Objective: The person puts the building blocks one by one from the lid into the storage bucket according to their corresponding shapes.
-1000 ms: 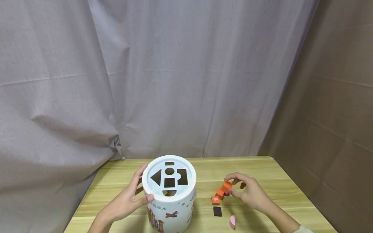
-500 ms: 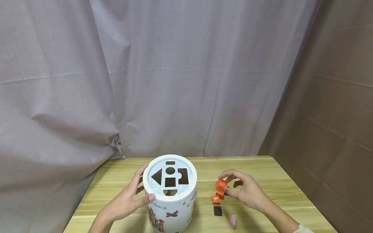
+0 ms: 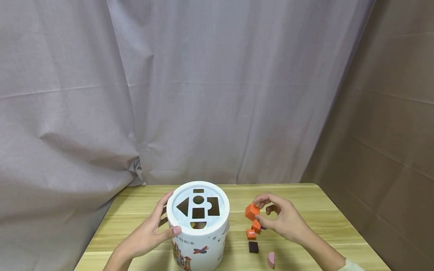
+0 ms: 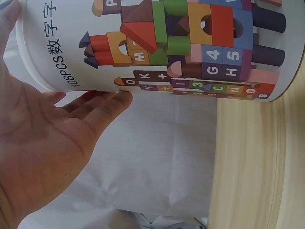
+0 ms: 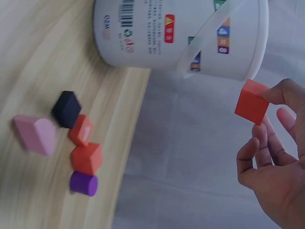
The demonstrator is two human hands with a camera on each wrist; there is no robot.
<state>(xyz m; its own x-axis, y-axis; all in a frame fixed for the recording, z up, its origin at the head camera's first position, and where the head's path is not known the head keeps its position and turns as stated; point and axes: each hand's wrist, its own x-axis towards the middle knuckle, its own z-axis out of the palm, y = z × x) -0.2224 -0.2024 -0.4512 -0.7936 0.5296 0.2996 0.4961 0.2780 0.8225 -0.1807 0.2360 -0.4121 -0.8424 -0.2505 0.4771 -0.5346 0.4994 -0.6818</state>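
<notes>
A white bucket [image 3: 200, 248] stands on the table, its pale lid [image 3: 217, 226] cut with several shaped holes. My left hand [image 3: 145, 235] holds its left side, thumb on the lid's rim and fingers round behind. In the left wrist view, the fingers lie along the printed wall. An orange cube [image 5: 251, 102] is pinched between the thumb and fingers of my right hand [image 3: 283, 222], raised above the table to the right of the bucket. Below it lie another orange block [image 3: 255, 226], an orange block with a white mark [image 3: 251, 234] and a purple cylinder [image 5: 84, 183], partly hidden in the head view.
A black block [image 3: 253, 247] and a pink rounded block [image 3: 271, 259] lie nearer the front of the wooden table [image 3: 325, 226]. A white handle strap [image 5: 205, 40] hangs along the bucket's right side. Grey curtain [image 3: 217, 94] closes off the back.
My right hand has moved left and slightly up with the orange cube, away from the other blocks and nearer the bucket. My left hand has stayed on the bucket.
</notes>
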